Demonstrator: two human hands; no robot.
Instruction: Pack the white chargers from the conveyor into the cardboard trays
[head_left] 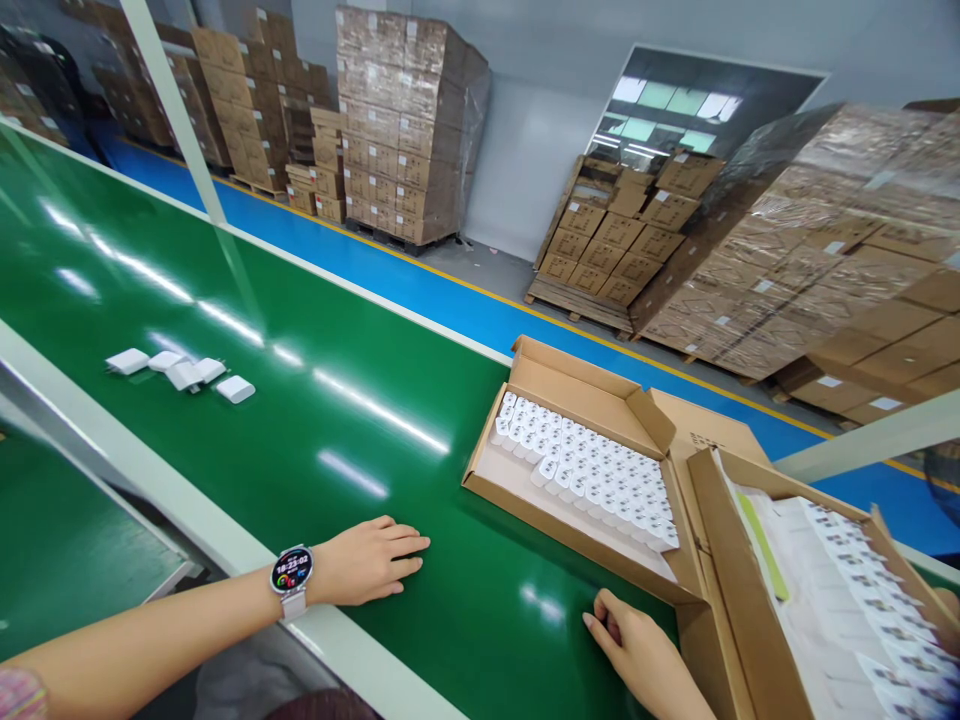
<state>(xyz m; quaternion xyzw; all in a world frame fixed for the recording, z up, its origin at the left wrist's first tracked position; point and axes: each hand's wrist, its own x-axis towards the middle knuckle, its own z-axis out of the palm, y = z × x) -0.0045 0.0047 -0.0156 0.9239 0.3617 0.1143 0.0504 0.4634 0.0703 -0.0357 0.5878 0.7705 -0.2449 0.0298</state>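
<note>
Head view, left to right: loose white adapters point(181, 376) lie on the green belt point(285, 470), well left of the left hand point(369, 562). That hand is spread palm-down, grasping nothing. Just ahead of the right hand point(641, 640), an open carton point(555, 525) holds rows of adapters; the hand's fingers curl narrowly, contents impossible to tell. Immediately right of it is a second carton point(735, 575).

This looks like a factory floor, given the long green conveyor belt point(247, 450), the open carton point(581, 388) of white units point(615, 470) in rows, and film-wrapped cartons point(405, 120) stacked on pallets point(577, 302) beyond a blue walkway point(450, 300) edged with yellow.
</note>
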